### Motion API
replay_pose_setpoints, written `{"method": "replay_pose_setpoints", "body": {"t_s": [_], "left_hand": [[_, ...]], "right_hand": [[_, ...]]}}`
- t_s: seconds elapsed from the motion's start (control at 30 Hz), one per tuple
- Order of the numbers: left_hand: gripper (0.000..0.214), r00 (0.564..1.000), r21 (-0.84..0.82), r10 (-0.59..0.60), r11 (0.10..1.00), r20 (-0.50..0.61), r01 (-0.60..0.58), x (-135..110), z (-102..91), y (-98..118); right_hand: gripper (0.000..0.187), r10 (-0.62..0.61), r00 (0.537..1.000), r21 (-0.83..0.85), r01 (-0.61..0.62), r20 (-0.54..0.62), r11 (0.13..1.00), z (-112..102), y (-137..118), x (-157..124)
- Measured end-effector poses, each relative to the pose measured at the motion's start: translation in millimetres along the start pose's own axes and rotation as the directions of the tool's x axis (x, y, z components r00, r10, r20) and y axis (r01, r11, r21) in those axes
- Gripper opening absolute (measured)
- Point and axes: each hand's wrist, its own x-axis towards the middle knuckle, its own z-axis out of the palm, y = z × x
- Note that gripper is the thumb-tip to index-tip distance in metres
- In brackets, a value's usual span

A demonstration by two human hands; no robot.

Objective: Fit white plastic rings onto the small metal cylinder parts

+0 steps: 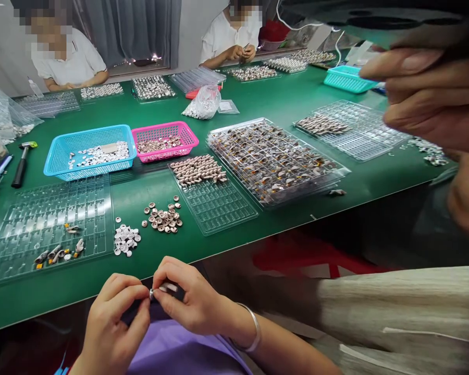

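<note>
My left hand (115,317) and my right hand (187,299) meet just below the near edge of the green table (281,104), over purple cloth on my lap. Both hands are closed in a pinch on a small part (156,292) with a metal ring and a dark body, held between the fingertips. A silver bracelet (254,328) circles my right wrist. On the table just ahead lie a small pile of white rings (125,239) and a pile of brown rings (164,216).
Clear plastic trays sit at the left (42,219), the centre (219,203) and the right (273,156), some filled with parts. A blue basket (89,151), a pink basket (164,139) and a hammer (21,161) stand further back. Another person's hand (426,99) looms close at the upper right. Two people sit at the far side.
</note>
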Motion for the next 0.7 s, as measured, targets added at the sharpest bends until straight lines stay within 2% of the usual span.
{"method": "replay_pose_setpoints", "body": {"t_s": [0.17, 0.27, 0.37, 0.43, 0.57, 0.7], "left_hand": [[0.015, 0.996, -0.039, -0.083, 0.996, 0.040, 0.085, 0.4, -1.9, 0.7], [0.017, 0.991, 0.069, -0.119, 0.991, 0.058, 0.115, -0.7, -4.2, -10.9], [0.024, 0.985, 0.268, -0.128, 0.959, 0.112, 0.094, -1.0, -6.6, -35.7], [0.028, 0.986, 0.363, -0.135, 0.927, 0.096, 0.092, 0.5, -7.6, -55.0], [0.017, 0.992, 0.396, -0.122, 0.911, -0.021, 0.120, 8.2, -6.6, -84.7], [0.022, 0.992, 0.407, -0.112, 0.905, -0.051, 0.123, 21.1, -1.4, -97.1]], "right_hand": [[0.006, 0.147, 0.983, 0.230, -0.168, 0.108, 0.959, -1.4, 3.1, 0.9], [0.015, 0.230, 0.959, 0.359, -0.276, 0.167, 0.891, -5.7, 4.5, 0.1], [0.023, 0.277, 0.953, 0.376, -0.304, 0.125, 0.875, -11.7, 8.7, -2.0], [0.026, 0.294, 0.953, 0.385, -0.299, 0.075, 0.873, -15.0, 13.2, -4.0], [0.029, 0.346, 0.938, 0.468, -0.314, 0.020, 0.826, -18.2, 22.8, -8.3], [0.027, 0.397, 0.918, 0.459, -0.356, 0.008, 0.814, -18.2, 28.5, -11.2]]}}
